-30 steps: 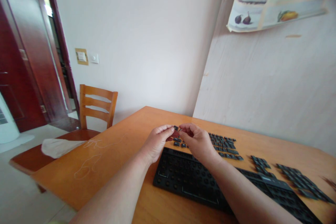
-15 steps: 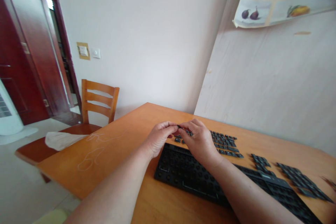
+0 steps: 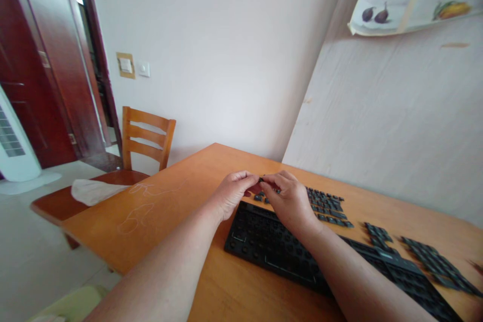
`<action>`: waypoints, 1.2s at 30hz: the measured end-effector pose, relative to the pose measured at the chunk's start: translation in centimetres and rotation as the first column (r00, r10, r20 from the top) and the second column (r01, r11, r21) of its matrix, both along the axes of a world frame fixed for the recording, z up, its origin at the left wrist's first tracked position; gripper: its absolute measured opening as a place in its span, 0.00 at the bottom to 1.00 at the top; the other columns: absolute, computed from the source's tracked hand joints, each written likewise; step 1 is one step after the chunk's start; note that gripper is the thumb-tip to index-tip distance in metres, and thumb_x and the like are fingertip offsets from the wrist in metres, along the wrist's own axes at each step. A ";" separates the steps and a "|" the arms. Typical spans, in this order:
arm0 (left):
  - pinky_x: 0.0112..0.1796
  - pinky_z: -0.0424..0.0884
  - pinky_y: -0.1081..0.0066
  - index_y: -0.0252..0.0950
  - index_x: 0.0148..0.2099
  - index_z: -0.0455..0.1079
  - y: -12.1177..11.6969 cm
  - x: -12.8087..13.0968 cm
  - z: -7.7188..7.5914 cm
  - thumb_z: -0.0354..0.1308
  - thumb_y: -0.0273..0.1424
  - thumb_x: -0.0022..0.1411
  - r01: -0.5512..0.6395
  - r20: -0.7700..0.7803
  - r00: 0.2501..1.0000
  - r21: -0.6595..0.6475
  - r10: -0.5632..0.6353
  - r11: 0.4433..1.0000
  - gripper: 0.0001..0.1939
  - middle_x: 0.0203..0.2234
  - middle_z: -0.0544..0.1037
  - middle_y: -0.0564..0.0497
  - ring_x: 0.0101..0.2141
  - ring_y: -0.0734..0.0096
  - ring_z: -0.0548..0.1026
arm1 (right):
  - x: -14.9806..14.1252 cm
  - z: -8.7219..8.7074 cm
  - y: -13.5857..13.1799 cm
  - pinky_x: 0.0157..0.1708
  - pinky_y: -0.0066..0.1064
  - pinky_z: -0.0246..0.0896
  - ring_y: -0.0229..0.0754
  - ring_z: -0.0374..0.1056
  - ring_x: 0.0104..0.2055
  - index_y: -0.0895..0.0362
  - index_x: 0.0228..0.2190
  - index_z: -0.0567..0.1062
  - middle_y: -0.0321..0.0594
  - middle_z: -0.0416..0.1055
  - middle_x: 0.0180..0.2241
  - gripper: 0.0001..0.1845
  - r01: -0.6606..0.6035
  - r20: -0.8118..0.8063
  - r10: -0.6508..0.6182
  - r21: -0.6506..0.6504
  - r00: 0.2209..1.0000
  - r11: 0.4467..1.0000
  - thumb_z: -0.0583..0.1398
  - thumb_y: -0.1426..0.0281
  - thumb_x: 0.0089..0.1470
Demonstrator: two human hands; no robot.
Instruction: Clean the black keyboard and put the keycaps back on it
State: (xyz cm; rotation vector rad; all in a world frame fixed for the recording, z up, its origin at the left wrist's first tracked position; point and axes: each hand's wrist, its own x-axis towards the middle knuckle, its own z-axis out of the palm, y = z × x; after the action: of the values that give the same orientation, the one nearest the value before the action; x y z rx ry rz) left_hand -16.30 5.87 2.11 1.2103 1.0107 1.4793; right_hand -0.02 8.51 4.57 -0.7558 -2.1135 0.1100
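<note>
A small black keycap [image 3: 260, 179] is pinched between the fingertips of both hands, above the back edge of a keyboard. My left hand [image 3: 234, 192] grips it from the left, and my right hand [image 3: 287, 195] from the right, thumbs and forefingers nearly meeting. Below them lies the black keyboard base [image 3: 256, 249], its keys removed, with my right forearm crossing over it. Behind it, loose black keycaps [image 3: 326, 204] lie in rows, partly hidden by my right hand. Two further groups, a small keycap cluster [image 3: 377, 234] and a larger keycap block [image 3: 433, 259], sit to the right.
The wooden table [image 3: 151, 221] has thin pale line marks on its left side. A wooden chair [image 3: 147, 136] stands beyond the left edge, a white cloth [image 3: 96, 192] on its seat. Walls rise behind the table, with a fruit picture [image 3: 400, 10] at upper right.
The camera view has shifted slightly, so the scene sits a little further right. Both hands stay together at the keycap, with only a slight change in the fingers.
</note>
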 end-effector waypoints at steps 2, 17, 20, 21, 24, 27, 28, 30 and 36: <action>0.34 0.64 0.72 0.34 0.33 0.73 0.1 -0.1 -0.1 0.61 0.42 0.55 0.003 -0.003 1.000 0.002 -0.003 1.000 0.15 0.28 0.77 0.50 0.32 0.71 0.74 | 0.0 0.0 0.0 0.38 0.32 0.61 0.41 0.67 0.35 0.54 0.34 0.80 0.39 0.73 0.31 0.09 -0.008 -0.006 0.008 -0.004 1.000 1.000 0.59 0.69 0.56; 0.34 0.66 0.71 0.34 0.30 0.72 2.1 -1.5 -1.8 0.52 0.43 0.59 -0.325 -0.330 0.879 0.117 0.345 0.939 0.17 0.25 0.78 0.49 0.29 0.69 0.74 | 0.1 -0.2 0.6 0.32 0.29 0.60 0.38 0.67 0.30 0.58 0.34 0.79 0.38 0.75 0.29 0.15 -0.103 -0.084 0.071 -0.481 0.994 0.871 0.61 0.59 0.51; 0.30 0.64 0.72 0.34 0.29 0.72 3.0 -2.3 -2.8 0.50 0.42 0.60 -0.367 -0.466 0.794 0.144 0.390 0.919 0.18 0.23 0.77 0.50 0.27 0.70 0.72 | -0.1 0.3 -0.1 0.33 0.29 0.59 0.39 0.67 0.31 0.57 0.32 0.79 0.38 0.75 0.29 0.12 -0.057 0.072 0.097 -0.429 0.993 0.902 0.61 0.61 0.51; 0.29 0.63 0.72 0.35 0.28 0.72 3.1 -2.4 -3.0 0.49 0.42 0.60 -0.375 -0.502 0.769 0.149 0.397 0.915 0.18 0.23 0.77 0.50 0.26 0.71 0.72 | -0.2 0.5 -0.3 0.33 0.29 0.59 0.39 0.68 0.31 0.57 0.31 0.79 0.38 0.75 0.29 0.11 -0.042 0.125 0.102 -0.413 0.987 0.910 0.61 0.62 0.51; 0.26 0.60 0.72 0.35 0.27 0.72 3.5 -2.8 -3.6 0.48 0.42 0.60 -0.387 -0.553 0.728 0.155 0.405 0.909 0.19 0.21 0.76 0.51 0.24 0.71 0.70 | -0.7 0.9 -0.6 0.31 0.29 0.58 0.38 0.68 0.30 0.57 0.28 0.79 0.37 0.75 0.27 0.10 -0.024 0.260 0.132 -0.380 0.957 0.925 0.60 0.65 0.51; 0.25 0.58 0.72 0.35 0.26 0.72 3.7 -2.9 -3.8 0.48 0.41 0.60 -0.391 -0.561 0.722 0.151 0.404 0.908 0.19 0.20 0.75 0.51 0.24 0.71 0.69 | -1.4 1.0 -0.4 0.30 0.28 0.56 0.38 0.67 0.29 0.57 0.27 0.80 0.36 0.74 0.26 0.10 -0.046 0.347 0.174 -0.347 0.922 0.937 0.58 0.67 0.51; 0.25 0.58 0.72 0.35 0.26 0.72 3.8 -2.9 -3.9 0.48 0.40 0.59 -0.393 -0.565 0.719 0.149 0.404 0.907 0.19 0.20 0.74 0.51 0.24 0.71 0.69 | -1.6 0.9 -0.2 0.30 0.28 0.56 0.38 0.67 0.29 0.57 0.27 0.80 0.36 0.74 0.26 0.10 -0.048 0.367 0.180 -0.339 0.913 0.939 0.58 0.68 0.51; 0.25 0.57 0.71 0.35 0.25 0.72 3.8 -3.0 -4.0 0.49 0.40 0.59 -0.399 -0.574 0.712 0.144 0.405 0.905 0.18 0.19 0.73 0.51 0.23 0.71 0.68 | -2.1 0.9 0.2 0.29 0.27 0.55 0.37 0.66 0.28 0.57 0.27 0.79 0.36 0.74 0.25 0.10 -0.041 0.407 0.181 -0.329 0.895 0.944 0.59 0.68 0.50; 0.25 0.57 0.71 0.35 0.26 0.72 4.0 -2.9 -4.1 0.49 0.40 0.59 -0.411 -0.587 0.699 0.138 0.409 0.901 0.18 0.20 0.74 0.50 0.23 0.71 0.67 | -3.1 0.5 1.7 0.27 0.28 0.54 0.37 0.66 0.26 0.58 0.25 0.79 0.35 0.74 0.23 0.09 -0.018 0.516 0.224 -0.374 0.827 0.927 0.59 0.69 0.48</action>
State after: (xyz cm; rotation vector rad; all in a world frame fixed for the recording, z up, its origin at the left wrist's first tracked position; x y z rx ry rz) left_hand -19.20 9.83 -1.97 1.5766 1.8219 1.4305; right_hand -3.11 10.16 5.11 -0.9435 -2.7460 0.3963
